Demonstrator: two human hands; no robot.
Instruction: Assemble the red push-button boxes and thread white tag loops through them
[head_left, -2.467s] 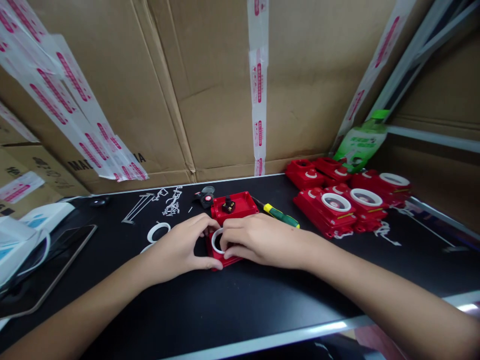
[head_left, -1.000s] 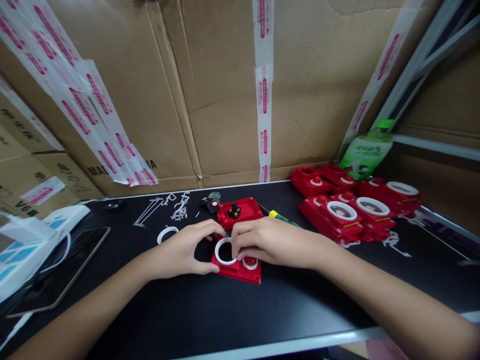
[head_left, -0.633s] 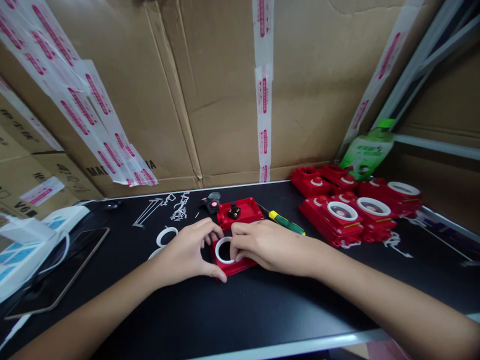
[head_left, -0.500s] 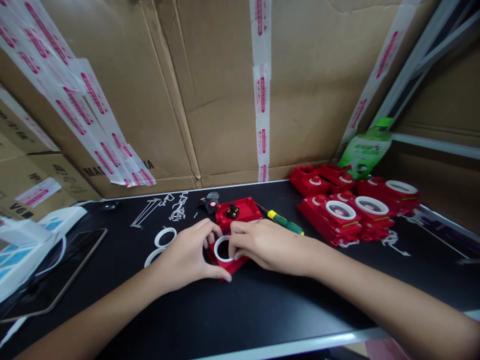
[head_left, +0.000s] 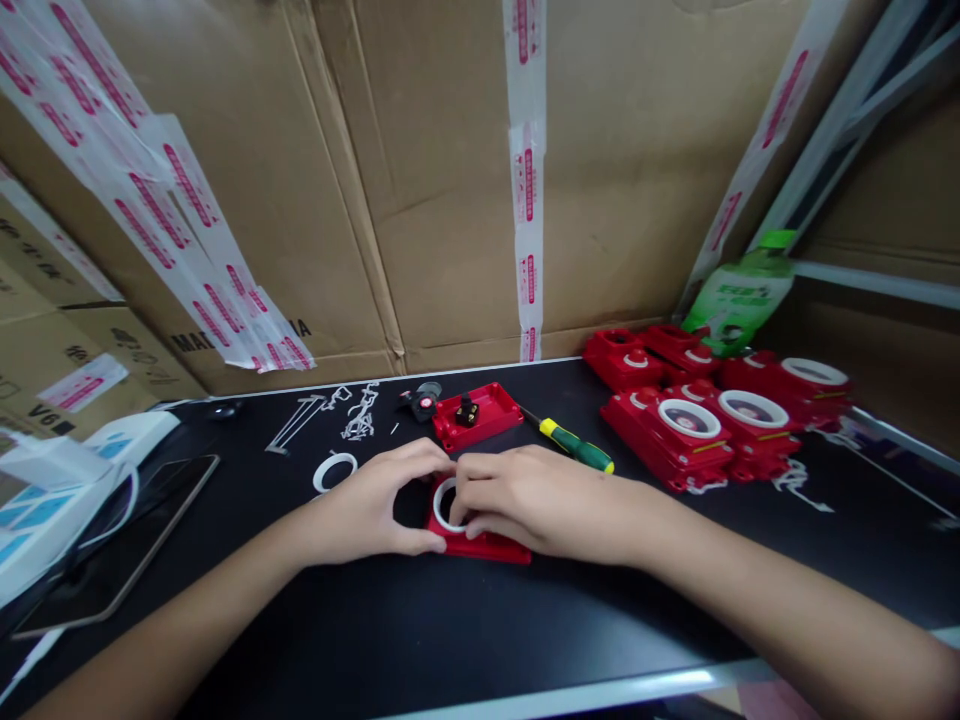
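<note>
— Fingers point(head_left: 476, 490) pinched, right hand point(head_left: 532, 497) has the round white plastic ring point(head_left: 436, 508) on the red rectangular plastic cover point(head_left: 480, 547), left hand point(head_left: 371, 505) clasping from nine o'clock!
— Danger?
— Uneven pressure could skew the ring!

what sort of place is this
Probably a small workshop or assembly bench: a screwdriver lies beside an open red housing, several red units are grouped on the right, and taped cardboard stands behind.
</note>
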